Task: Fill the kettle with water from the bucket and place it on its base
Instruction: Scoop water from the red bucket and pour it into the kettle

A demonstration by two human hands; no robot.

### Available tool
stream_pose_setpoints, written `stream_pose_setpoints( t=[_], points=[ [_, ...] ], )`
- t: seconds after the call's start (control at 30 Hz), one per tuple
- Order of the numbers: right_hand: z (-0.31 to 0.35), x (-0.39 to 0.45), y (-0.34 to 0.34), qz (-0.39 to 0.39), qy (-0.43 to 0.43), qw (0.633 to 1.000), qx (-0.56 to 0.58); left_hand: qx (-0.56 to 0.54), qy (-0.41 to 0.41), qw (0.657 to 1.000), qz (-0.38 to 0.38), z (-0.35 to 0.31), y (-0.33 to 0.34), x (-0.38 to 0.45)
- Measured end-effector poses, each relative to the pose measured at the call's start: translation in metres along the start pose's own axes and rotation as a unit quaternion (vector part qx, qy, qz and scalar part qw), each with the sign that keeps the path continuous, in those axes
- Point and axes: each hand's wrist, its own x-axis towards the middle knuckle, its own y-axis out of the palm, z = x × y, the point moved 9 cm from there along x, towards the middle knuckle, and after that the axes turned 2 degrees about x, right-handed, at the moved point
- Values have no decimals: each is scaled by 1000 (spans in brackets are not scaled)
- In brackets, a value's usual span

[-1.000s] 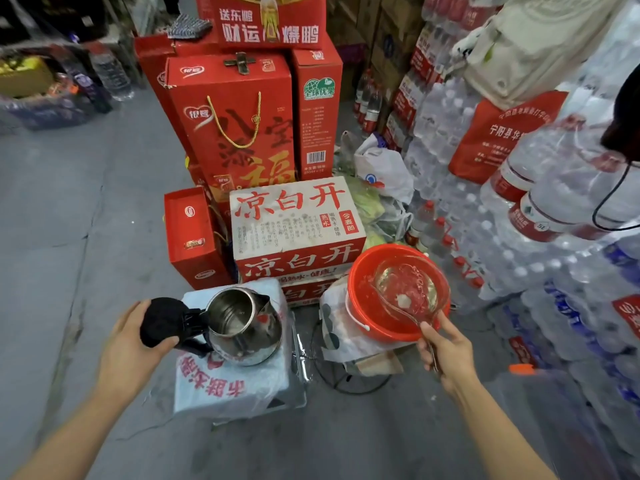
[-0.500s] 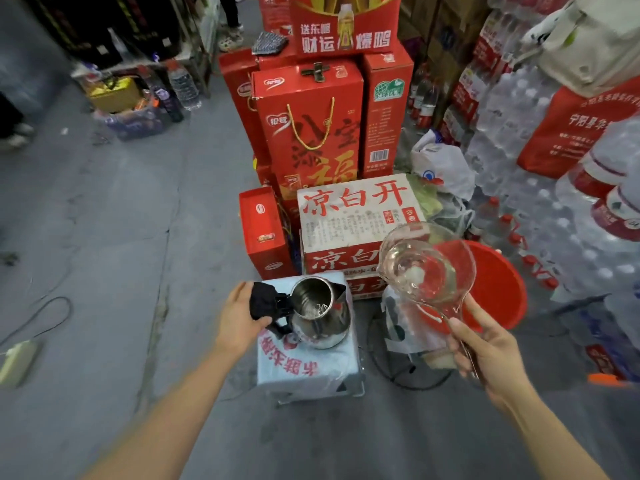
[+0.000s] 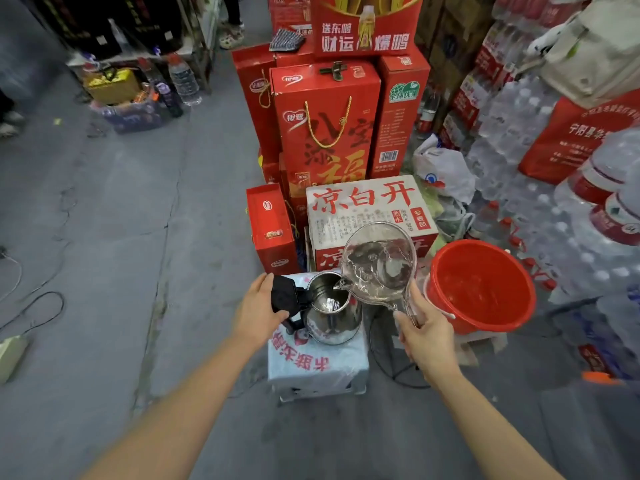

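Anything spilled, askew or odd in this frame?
No spill shows. The clear ladle is tipped, its spout at the open kettle mouth; the left hand holds back the black lid. Oddly, the kettle stands on a bag-covered stool.

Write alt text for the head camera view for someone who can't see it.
The right hand tips a clear plastic ladle of water into an open steel kettle, whose black lid the left hand holds back. The kettle stands on a cloth-covered stool; a red bucket sits to its right.
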Motion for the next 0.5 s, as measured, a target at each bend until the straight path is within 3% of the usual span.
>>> stream_pose_setpoints(
  t=[0.2,0.5],
  points=[
    [17,-5,6,-33,-32,980,-191,3,19,1000,3,3,3,1],
    [35,-9,14,-44,-58,954,-292,12,34,999,12,5,3,4]
  ],
)
